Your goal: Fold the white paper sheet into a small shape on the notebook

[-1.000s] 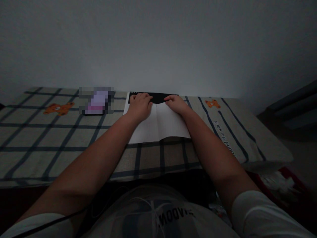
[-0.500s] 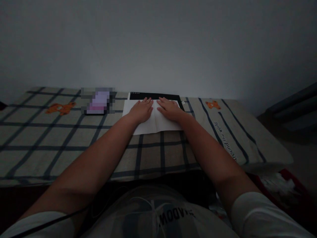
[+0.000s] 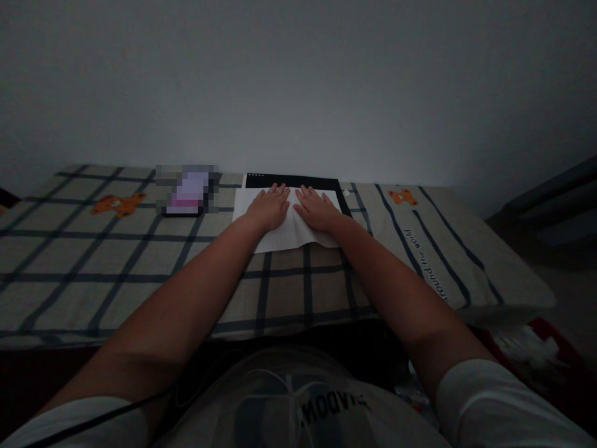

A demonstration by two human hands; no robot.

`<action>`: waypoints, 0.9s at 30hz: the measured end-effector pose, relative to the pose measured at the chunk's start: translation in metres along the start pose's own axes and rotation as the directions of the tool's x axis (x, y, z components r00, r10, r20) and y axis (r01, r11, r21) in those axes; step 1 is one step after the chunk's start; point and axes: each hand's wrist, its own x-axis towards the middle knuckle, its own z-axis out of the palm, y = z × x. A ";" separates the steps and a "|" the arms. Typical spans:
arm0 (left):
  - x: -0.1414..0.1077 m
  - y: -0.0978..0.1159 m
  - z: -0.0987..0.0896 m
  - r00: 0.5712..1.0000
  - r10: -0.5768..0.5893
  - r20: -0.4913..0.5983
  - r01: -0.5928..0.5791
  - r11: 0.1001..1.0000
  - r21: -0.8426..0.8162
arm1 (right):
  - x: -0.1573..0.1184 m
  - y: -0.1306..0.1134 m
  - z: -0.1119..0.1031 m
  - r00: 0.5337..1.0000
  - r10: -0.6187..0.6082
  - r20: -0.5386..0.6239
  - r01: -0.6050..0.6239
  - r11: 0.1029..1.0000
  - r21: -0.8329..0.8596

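The white paper (image 3: 290, 236) looks matt, the tablecloth (image 3: 140, 258) matt woven cloth, the wall (image 3: 298, 87) smooth and matt.

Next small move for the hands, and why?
I'd probably slide the right hand toward the near edge of the white paper, pressing lightly. It and the left hand both lie spread near the far edge, either side of a middle crease, while the near edge looks wavy just right of that crease.
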 end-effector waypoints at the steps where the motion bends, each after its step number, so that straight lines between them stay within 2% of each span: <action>1: 0.000 0.000 0.000 1.000 0.001 -0.002 -0.001 1.000 -0.002 | 0.000 0.000 0.001 1.000 0.005 -0.004 -0.005 1.000 0.005; 9: -0.001 0.003 0.001 1.000 -0.014 -0.021 0.014 1.000 -0.002 | 0.002 -0.004 0.005 0.999 0.043 -0.029 -0.043 0.999 -0.009; 16: -0.002 0.006 0.001 0.999 -0.031 -0.018 0.032 0.999 0.030 | 0.000 -0.009 0.003 0.998 0.058 -0.016 -0.059 0.997 -0.048; 27: -0.004 0.011 -0.002 0.998 -0.057 -0.013 0.058 0.997 0.056 | 0.002 -0.009 0.004 0.996 0.084 0.005 -0.084 0.996 -0.020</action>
